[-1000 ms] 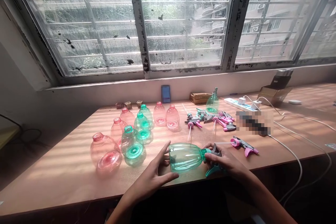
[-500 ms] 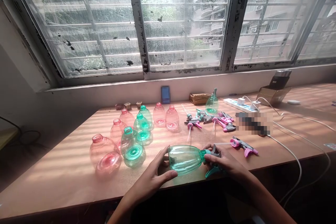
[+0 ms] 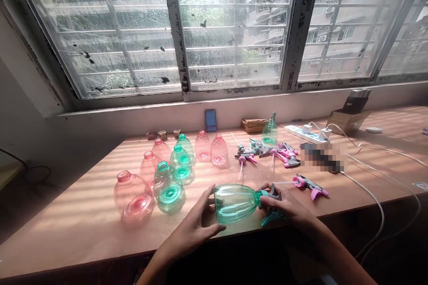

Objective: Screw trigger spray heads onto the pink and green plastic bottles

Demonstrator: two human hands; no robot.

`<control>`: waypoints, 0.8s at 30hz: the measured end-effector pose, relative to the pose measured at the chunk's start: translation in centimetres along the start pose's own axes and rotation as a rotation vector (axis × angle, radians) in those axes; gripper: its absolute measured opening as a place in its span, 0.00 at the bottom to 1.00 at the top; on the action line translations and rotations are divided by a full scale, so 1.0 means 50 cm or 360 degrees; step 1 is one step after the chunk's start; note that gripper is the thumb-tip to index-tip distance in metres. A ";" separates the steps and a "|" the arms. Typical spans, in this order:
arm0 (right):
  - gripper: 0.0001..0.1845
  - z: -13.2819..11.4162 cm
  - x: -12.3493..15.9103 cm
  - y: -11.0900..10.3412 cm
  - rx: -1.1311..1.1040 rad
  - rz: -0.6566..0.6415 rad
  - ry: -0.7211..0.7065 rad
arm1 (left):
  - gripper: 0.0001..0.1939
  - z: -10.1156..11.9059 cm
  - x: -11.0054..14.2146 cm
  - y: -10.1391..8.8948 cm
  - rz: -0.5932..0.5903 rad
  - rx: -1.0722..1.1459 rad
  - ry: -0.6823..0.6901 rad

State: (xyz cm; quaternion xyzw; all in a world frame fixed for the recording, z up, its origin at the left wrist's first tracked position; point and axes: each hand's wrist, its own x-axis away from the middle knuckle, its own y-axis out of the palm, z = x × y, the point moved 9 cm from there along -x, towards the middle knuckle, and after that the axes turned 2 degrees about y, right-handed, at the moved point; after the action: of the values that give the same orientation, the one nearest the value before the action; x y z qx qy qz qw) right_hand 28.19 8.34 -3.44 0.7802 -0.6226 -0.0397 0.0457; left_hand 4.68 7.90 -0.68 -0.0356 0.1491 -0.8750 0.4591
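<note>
Almost no change: left hand still grasping the teal plastic bottle — right hand still clenched on the trigger sprayer head at its neck.

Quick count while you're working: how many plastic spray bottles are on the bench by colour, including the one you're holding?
Pink bottles: 5
Green bottles on the table: 4
Green bottle in the left hand and right hand: 1
Total: 10
</note>
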 end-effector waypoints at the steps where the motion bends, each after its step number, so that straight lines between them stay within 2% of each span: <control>1: 0.26 0.001 0.000 0.000 0.0004 0.0001 0.0005 | 0.48 0.002 0.000 0.001 -0.0007 -0.0014 -0.0008; 4: 0.26 0.003 0.000 0.000 0.0011 -0.0004 0.0007 | 0.48 0.012 0.001 -0.001 0.0013 -0.0064 -0.0044; 8: 0.25 0.006 -0.002 0.002 0.0011 -0.0047 -0.0019 | 0.44 0.023 0.001 0.000 0.0015 -0.0025 -0.0028; 12: 0.25 0.009 -0.001 -0.003 0.0055 -0.0020 -0.0011 | 0.47 0.020 0.003 -0.005 0.0061 -0.0078 -0.0025; 15: 0.24 0.008 0.001 -0.003 0.0066 -0.0023 0.0003 | 0.50 0.020 0.004 -0.001 0.0024 -0.0049 0.0011; 21: 0.24 0.000 0.002 -0.001 0.0082 -0.0017 0.0002 | 0.49 0.015 0.003 -0.005 0.0045 -0.0062 -0.0002; 24: 0.25 -0.003 0.002 0.001 0.0086 -0.0020 -0.0002 | 0.46 0.015 0.002 -0.003 0.0031 -0.0080 -0.0024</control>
State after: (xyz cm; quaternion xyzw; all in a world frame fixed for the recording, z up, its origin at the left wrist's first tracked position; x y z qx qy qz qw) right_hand 28.16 8.24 -3.31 0.7850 -0.6185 -0.0235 0.0240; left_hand 4.65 7.73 0.06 -0.0520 0.1679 -0.8662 0.4678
